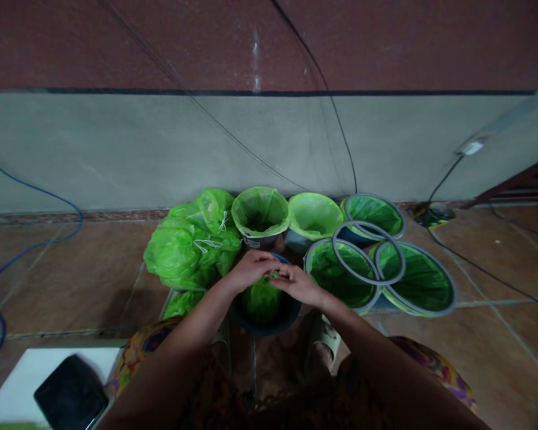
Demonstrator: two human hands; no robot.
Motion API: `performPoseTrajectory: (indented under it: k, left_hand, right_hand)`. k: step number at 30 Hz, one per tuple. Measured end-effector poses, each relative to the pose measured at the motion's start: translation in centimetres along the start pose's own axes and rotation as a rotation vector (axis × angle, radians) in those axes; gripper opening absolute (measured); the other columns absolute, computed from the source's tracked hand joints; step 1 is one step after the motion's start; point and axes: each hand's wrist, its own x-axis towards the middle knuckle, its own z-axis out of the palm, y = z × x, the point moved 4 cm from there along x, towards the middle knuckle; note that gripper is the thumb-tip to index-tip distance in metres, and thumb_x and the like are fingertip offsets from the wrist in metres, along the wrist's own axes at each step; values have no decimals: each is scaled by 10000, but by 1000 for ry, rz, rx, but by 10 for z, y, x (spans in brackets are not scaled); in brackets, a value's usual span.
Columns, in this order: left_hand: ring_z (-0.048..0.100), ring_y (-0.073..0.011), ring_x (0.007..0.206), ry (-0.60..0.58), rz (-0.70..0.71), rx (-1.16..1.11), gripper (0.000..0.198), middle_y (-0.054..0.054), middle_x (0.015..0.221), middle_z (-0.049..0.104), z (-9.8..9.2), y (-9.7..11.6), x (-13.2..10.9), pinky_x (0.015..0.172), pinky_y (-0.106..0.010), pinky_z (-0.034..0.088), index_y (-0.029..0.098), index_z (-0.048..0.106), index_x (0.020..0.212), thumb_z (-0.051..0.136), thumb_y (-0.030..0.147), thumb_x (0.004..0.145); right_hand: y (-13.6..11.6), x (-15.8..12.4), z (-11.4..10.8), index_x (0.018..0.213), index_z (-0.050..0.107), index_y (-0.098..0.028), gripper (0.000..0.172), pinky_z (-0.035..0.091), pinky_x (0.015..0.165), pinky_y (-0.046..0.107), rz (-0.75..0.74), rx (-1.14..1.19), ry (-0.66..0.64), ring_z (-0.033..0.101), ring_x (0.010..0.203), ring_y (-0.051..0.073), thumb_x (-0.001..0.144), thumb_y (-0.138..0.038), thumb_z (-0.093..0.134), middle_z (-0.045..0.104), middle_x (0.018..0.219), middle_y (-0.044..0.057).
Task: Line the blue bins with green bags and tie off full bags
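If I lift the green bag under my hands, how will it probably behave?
The bag will probably be floppy, since its film looks thin and creased. It may rub against the bin on the way up, because it sits down inside the rim. It seems unlikely to roll away, with the bin wall around it.

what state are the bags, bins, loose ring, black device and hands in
green bag, gathered at top
blue bin, open, holding it
left hand, at bag's top, grip unclear
right hand, same
left bags, bulging, two tied with white string
two middle bins, open, lined
three right bins, open, lined, ringed
loose ring, lying across right bins
black device, lying flat
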Motion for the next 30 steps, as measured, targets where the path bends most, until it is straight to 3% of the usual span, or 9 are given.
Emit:
performPoseTrajectory:
  k: [2, 7, 11, 16, 23, 28, 30]
  left_hand:
    - [475, -80, 535, -41, 8, -147, 240, 14, 594, 570, 12, 3, 1, 512, -199, 335, 133, 670, 725, 620, 366, 751]
    - [479, -73, 442, 160, -143, -384, 329, 29, 610, 579, 14, -12, 5, 421, -188, 295, 156, 622, 972, 553, 433, 808]
    - [560, -88, 502, 46, -242, -307, 231, -6, 698, 650, 23, -33, 5, 460, -191, 381, 155, 621, 920, 585, 330, 773]
    - [529, -80, 523, 79, -101, -125, 153, 9, 633, 633, 29, -47, 8, 524, -204, 416, 143, 640, 732, 694, 280, 693]
    - [514, -91, 492, 96, -116, 60, 169, 33, 532, 583, 28, -54, 11, 497, -206, 382, 155, 688, 705, 677, 322, 721]
    - [558, -91, 507, 218, -174, -67, 135, 35, 539, 586, 21, -55, 9, 520, -200, 428, 151, 641, 681, 653, 272, 741]
    - [540, -80, 481, 299, -206, -171, 119, 39, 516, 568, 17, -55, 8, 509, -192, 422, 146, 622, 662, 643, 231, 742]
  right_hand:
    - [-3, 1, 2, 738, 645, -188, 244, 375, 619, 251, -41, -3, 23, 488, 627, 128, 785, -425, 613, 583, 650, -11]
    - [7, 3, -9, 618, 580, -194, 504, 335, 557, 249, 18, -25, 109, 447, 562, 122, 824, -644, 486, 552, 597, 9]
    - [8, 2, -17, 679, 593, -197, 564, 277, 492, 246, 62, 49, 179, 401, 502, 110, 803, -724, 438, 514, 555, -3]
    - [9, 2, -22, 782, 660, -182, 537, 293, 495, 241, 61, 41, 241, 420, 501, 106, 828, -672, 445, 509, 545, -17]
    - [12, 2, -23, 927, 684, -171, 455, 290, 477, 229, 133, 86, 265, 404, 480, 97, 813, -581, 523, 509, 529, -33]
    - [8, -3, -28, 980, 667, -185, 363, 257, 457, 221, 269, 147, 248, 385, 458, 87, 704, -420, 682, 558, 543, -39]
    - [12, -3, -31, 902, 688, -185, 264, 293, 482, 228, 291, 104, 240, 427, 480, 98, 687, -339, 684, 582, 540, -28]
